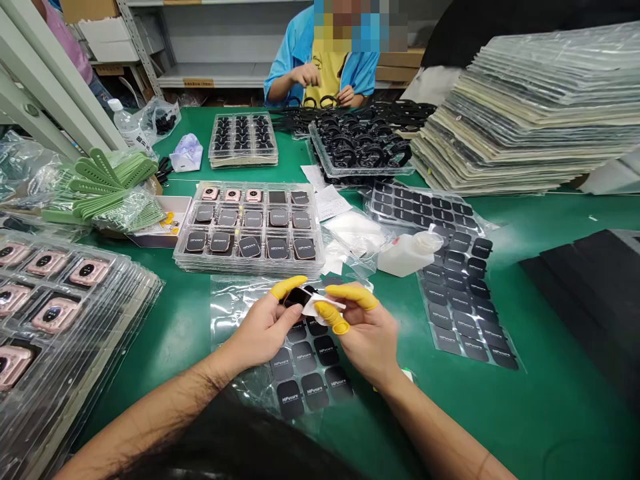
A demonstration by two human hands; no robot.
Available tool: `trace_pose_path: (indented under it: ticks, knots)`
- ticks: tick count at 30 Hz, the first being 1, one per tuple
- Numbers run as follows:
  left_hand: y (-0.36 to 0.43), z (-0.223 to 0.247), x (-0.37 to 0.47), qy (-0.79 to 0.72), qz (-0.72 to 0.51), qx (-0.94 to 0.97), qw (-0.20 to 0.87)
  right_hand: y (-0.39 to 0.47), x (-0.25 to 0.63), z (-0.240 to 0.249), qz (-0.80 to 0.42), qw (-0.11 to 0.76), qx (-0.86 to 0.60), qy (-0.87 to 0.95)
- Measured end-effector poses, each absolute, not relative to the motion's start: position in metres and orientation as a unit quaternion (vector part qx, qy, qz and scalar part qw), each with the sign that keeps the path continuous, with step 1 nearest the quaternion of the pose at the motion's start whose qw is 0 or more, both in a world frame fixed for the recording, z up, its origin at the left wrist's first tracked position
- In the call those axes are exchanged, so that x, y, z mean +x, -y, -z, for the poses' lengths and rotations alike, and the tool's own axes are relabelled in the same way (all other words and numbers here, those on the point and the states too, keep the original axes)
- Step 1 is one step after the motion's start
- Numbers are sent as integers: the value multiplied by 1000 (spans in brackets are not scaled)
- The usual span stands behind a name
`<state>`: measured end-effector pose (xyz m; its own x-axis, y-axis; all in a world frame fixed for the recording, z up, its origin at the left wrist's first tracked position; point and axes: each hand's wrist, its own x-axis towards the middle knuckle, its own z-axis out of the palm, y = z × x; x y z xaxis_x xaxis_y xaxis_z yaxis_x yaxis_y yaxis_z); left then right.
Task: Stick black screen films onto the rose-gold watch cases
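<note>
Facing inward: left fingers (289, 287) pinching dark glossy piece (296, 296), right fingers (355, 295) (yellow-tipped) pinching white cloth (311, 307).

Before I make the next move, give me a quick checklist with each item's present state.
1. Grip of the left hand: ok; it holds a glossy black watch face.
2. Grip of the right hand: ok; it pinches a folded white wipe.
3. Yellow rubber finger covers on both thumbs: not ok; the left thumb is bare.
4. Clear plastic sheet of black stickers laid out: ok; it lies on the green tabletop.
5. Watch face clean: cannot tell; fingers and wipe partly cover it.
</note>
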<state>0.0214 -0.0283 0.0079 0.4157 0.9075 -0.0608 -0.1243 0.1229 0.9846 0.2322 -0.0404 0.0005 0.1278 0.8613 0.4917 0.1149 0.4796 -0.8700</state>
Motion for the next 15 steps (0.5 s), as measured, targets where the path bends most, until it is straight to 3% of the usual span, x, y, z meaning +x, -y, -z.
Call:
trace_pose_path:
  ticks: [5,15]
  knots:
    - [27,-3,16,-340,-377,604,614,44,239,-8,-181,556,-434,686]
    - [30,-7,20,-416,-383,553,612,37,243,-7,-120,498,-404,758]
